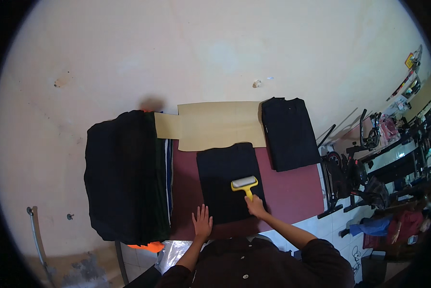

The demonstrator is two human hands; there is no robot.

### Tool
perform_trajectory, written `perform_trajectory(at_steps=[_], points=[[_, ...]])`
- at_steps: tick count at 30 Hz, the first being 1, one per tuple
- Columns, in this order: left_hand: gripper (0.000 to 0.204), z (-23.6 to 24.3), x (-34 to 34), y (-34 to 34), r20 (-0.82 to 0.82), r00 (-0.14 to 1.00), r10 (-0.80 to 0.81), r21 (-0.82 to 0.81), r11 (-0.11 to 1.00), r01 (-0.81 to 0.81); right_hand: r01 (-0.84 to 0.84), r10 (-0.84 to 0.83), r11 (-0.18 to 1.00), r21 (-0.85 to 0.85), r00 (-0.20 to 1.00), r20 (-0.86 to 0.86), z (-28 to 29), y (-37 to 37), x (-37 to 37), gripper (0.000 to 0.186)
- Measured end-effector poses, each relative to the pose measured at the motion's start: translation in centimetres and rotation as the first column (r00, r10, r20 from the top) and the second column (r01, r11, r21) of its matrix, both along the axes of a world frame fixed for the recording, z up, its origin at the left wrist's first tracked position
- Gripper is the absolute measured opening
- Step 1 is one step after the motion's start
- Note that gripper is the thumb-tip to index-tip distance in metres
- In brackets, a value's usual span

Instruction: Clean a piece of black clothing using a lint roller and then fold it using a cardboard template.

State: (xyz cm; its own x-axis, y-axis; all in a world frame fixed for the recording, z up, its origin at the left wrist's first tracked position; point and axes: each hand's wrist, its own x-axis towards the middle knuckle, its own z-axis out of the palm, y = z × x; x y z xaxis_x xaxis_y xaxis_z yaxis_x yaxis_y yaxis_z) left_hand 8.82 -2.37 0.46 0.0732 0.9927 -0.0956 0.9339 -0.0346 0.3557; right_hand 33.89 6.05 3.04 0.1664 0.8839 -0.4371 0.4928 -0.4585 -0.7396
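A folded black garment [225, 173] lies flat on the dark red table [292, 192] in front of me. My right hand [256, 205] is closed around the yellow handle of a lint roller [244, 182]. Its pale roller head is over the right part of the garment; whether it touches the cloth I cannot tell. My left hand [202, 222] rests flat, fingers stretched out, at the garment's lower left edge, with nothing in it.
At the left stands a tall pile of folded dark clothes [124, 177]. A tan cardboard sheet [220, 126] lies along the wall side. More folded black clothing [290, 134] sits at the far right corner. An exercise bike [350, 168] stands beyond the table's right edge.
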Motion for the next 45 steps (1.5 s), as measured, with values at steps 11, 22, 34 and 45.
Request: perform_trajectory(at_steps=[11, 22, 34, 45], points=[[0.056, -0.2, 0.1, 0.1, -0.032, 1.0, 0.001, -0.003, 1.0, -0.001, -0.151, 0.16, 0.986, -0.066, 0.971, 0.179, 2.1, -11.9, 3.1, 0.042], [0.056, -0.1, 0.2, 0.1, -0.03, 1.0, -0.001, 0.005, 1.0, 0.002, -0.012, -0.018, 0.984, -0.176, 0.986, -0.167, 4.8, -7.1, 4.8, 0.043], [0.056, 0.2, 0.4, 0.1, 0.0, 1.0, 0.004, 0.023, 1.0, -0.004, 0.179, -0.179, 0.984, -0.019, 0.966, -0.184, 3.3, 15.1, 1.7, 0.033], [0.056, 0.0, 0.0, 0.0, -0.007, 1.0, 0.016, 0.038, 0.999, -0.015, 0.04, -0.04, 0.999, 0.024, 0.999, 0.015, -1.1, 2.8, 4.3, 0.039]])
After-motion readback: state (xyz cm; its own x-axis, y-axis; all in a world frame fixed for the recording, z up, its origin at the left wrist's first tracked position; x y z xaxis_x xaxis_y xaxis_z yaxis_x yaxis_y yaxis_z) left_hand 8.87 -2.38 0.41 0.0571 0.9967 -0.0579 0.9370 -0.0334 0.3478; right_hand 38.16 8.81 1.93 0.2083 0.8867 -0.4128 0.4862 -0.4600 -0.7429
